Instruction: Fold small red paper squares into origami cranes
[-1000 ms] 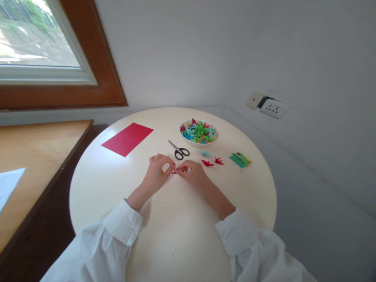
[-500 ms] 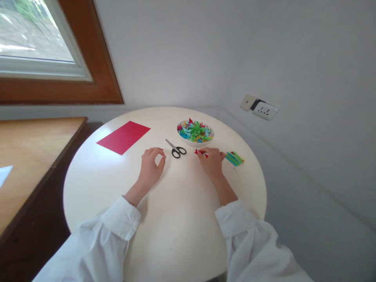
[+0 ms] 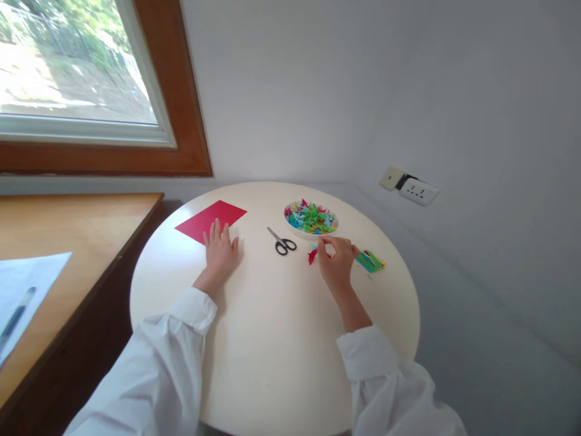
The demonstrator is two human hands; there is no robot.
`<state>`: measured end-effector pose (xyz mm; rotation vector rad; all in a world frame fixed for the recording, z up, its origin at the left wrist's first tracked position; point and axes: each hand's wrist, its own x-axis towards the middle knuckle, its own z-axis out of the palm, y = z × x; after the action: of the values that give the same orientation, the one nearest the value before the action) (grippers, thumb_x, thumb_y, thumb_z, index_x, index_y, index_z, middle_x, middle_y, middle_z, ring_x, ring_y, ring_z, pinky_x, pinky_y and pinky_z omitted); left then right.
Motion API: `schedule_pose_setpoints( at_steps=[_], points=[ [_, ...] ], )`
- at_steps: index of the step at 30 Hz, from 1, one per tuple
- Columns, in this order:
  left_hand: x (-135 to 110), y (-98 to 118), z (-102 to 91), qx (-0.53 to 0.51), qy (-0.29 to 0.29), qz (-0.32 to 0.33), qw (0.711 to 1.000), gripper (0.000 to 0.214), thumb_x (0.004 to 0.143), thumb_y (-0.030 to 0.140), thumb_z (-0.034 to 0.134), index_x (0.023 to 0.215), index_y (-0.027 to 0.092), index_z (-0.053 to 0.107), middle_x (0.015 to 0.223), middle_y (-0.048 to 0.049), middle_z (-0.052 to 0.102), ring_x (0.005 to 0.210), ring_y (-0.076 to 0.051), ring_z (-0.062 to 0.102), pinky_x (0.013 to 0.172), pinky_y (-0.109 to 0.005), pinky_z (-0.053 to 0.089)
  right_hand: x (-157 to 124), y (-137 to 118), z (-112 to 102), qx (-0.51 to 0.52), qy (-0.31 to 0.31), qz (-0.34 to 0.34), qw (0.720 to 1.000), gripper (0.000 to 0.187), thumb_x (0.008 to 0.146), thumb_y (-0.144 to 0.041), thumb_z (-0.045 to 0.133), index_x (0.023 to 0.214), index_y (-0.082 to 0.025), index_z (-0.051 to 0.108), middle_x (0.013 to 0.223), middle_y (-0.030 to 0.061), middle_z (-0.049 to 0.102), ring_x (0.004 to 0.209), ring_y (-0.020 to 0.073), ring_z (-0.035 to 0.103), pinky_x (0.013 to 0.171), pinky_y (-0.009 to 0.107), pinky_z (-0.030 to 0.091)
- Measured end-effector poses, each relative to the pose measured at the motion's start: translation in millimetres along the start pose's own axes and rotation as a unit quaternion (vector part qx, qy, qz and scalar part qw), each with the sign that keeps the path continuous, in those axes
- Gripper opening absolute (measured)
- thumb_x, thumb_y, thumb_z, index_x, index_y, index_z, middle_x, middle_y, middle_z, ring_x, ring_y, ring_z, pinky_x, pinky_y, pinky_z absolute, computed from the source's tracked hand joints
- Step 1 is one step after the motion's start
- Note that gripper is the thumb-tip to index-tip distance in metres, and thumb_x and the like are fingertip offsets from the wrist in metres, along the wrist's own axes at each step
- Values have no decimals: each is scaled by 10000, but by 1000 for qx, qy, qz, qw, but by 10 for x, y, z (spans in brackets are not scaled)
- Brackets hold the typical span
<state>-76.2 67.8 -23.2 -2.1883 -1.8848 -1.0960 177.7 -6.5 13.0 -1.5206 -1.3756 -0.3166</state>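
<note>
My left hand [image 3: 220, 251] has its fingers spread, with the fingertips over the near edge of a red sheet of paper [image 3: 209, 219]. My right hand [image 3: 336, 260] is closed in a pinch; whatever lies between the fingertips is too small to make out. Just left of those fingers is a small red folded paper piece [image 3: 312, 257], with a bit of light blue beside it. Scissors with black handles [image 3: 285, 246] lie between my hands, blades pointing away and left. Behind my right hand stands a white bowl [image 3: 300, 231] heaped with small coloured paper pieces [image 3: 313, 218].
Coloured paper strips [image 3: 371, 261] lie in a bundle right of my right hand. Everything rests on a round white table [image 3: 272, 339] in a wall corner. A wooden desk [image 3: 104, 227] on the left bears a white paper [image 3: 40, 272] and a pen [image 3: 17, 318].
My left hand has moved left to the red sheet, its loosely curled fingers now spread. The red piece, formerly at my right fingertips, now shows below them. The camera view has shifted.
</note>
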Motion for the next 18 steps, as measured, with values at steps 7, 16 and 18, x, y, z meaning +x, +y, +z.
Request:
schedule_pose_setpoints(
  at_steps=[7, 16, 18],
  points=[
    [90, -250, -78, 156, -175, -81, 969, 585, 887, 399, 240, 1338, 35, 320, 1422, -238, 287, 1323, -347, 245, 1041, -577, 133, -220, -214, 141, 76, -84, -109, 988, 114, 785, -189, 527, 726, -183, 625, 712, 18, 669, 755, 180, 564, 766, 333, 324],
    [-578, -317, -542, 160, -234, 13, 959, 549, 894, 441, 233, 1334, 143, 371, 1432, -133, 327, 1338, -265, 249, 1068, -495, 176, -458, -379, 279, 161, -267, -130, 941, 100, 764, -147, 540, 780, -197, 624, 820, 28, 684, 832, 182, 594, 814, 359, 366],
    [-736, -349, -666, 148, -233, 25, 961, 548, 894, 452, 239, 1326, 147, 385, 1428, -130, 336, 1336, -262, 255, 1072, -500, 167, -498, -401, 298, 170, -305, -137, 927, 136, 758, -152, 554, 858, -195, 635, 931, 51, 683, 929, 191, 592, 866, 374, 364]
  ],
)
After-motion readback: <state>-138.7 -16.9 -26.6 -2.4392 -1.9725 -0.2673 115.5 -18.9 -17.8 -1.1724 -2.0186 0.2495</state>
